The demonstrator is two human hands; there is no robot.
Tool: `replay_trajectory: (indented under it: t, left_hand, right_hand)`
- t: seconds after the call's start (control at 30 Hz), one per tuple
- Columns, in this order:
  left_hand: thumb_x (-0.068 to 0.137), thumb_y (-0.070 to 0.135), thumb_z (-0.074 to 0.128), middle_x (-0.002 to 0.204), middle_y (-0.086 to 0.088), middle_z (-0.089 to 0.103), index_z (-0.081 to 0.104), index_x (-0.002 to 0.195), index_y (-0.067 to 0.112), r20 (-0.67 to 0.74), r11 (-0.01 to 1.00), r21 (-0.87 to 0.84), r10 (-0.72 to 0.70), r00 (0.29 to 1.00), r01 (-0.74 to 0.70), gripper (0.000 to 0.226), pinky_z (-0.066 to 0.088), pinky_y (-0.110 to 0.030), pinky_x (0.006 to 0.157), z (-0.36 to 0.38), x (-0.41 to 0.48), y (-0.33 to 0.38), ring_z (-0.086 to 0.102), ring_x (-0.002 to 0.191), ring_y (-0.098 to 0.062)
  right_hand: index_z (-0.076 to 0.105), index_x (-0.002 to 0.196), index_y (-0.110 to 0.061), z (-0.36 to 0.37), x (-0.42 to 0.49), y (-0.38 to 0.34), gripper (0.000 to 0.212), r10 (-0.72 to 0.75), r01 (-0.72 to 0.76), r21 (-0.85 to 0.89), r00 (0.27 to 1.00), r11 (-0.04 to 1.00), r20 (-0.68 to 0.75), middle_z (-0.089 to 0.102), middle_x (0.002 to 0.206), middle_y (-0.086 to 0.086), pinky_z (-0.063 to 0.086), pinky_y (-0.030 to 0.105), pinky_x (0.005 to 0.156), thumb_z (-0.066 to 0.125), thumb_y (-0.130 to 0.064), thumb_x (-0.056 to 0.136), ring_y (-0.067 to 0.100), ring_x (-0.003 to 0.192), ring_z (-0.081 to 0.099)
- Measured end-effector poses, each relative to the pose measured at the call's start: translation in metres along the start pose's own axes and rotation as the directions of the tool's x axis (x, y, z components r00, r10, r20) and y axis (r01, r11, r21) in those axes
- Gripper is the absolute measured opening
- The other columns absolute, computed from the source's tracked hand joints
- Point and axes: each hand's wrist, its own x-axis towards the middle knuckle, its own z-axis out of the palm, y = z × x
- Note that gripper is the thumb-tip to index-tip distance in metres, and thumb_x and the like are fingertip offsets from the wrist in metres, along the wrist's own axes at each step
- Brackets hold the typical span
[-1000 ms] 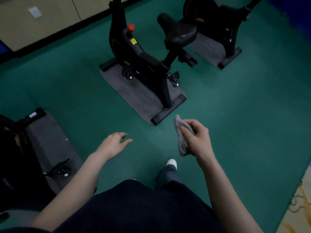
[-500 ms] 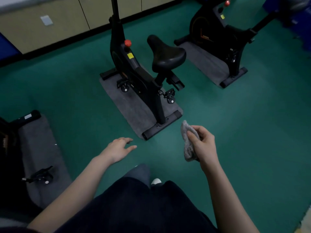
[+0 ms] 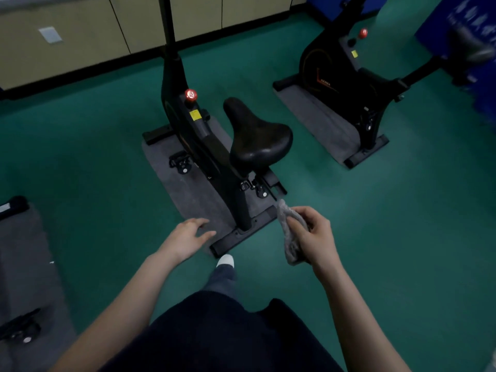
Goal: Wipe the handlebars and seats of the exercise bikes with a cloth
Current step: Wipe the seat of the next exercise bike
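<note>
Person has closed in on the exercise bike (image 3: 204,140) over the last second: its seat (image 3: 257,135) now sits just ahead of both hands, with the rear stabiliser (image 3: 241,234) nearly under them. Right hand (image 3: 314,234) is curled round the bunched grey cloth (image 3: 288,237), held in the air, not touching the bike. Left hand (image 3: 185,238) is empty, fingers loosely spread, over the mat (image 3: 185,189) edge. No wiping begun here; judged as approach, seat likely first as it is nearest. The handlebars are cut off above the top edge, only the upright post (image 3: 167,22) shows. Second bike (image 3: 349,84) at right: its far seat (image 3: 469,52) is a blurred dark shape. Third bike (image 3: 12,206) at left is mostly out of frame, just a pedal (image 3: 20,327) is clear. Light too dim to tell if the cloth is damp
</note>
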Motion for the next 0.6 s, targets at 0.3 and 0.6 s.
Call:
replay_trajectory:
  t: [0.3,0.6]
  left_hand:
    - [0.091,0.041,0.059,0.14,-0.007,0.045,0.04,0.142,0.019,-0.068,0.996,-0.081,0.032,0.997,-0.037,0.059,0.035,-0.032,0.106,-0.043,0.087,0.049,0.044,0.127,-0.022]
    - [0.094,0.036,0.054,0.138,-0.003,0.046,0.042,0.141,0.019,-0.23,0.963,-0.261,-0.124,0.965,0.062,0.051,0.033,-0.027,0.102,-0.043,0.13,0.077,0.045,0.125,-0.019]
  right_hand:
    - [0.066,0.085,-0.026,0.001,0.078,-0.015,0.02,0.017,-0.017,-0.048,1.0,0.999,-0.011,0.067,0.081,-0.012,0.044,0.019,0.07,0.062,-0.007,0.088,0.001,0.077,0.061]
    - [0.068,0.089,-0.018,-0.008,0.173,-0.029,0.015,-0.052,0.059,-0.04,0.988,0.997,0.144,0.069,0.083,-0.008,0.051,0.029,0.075,0.061,-0.004,0.088,0.009,0.082,0.064]
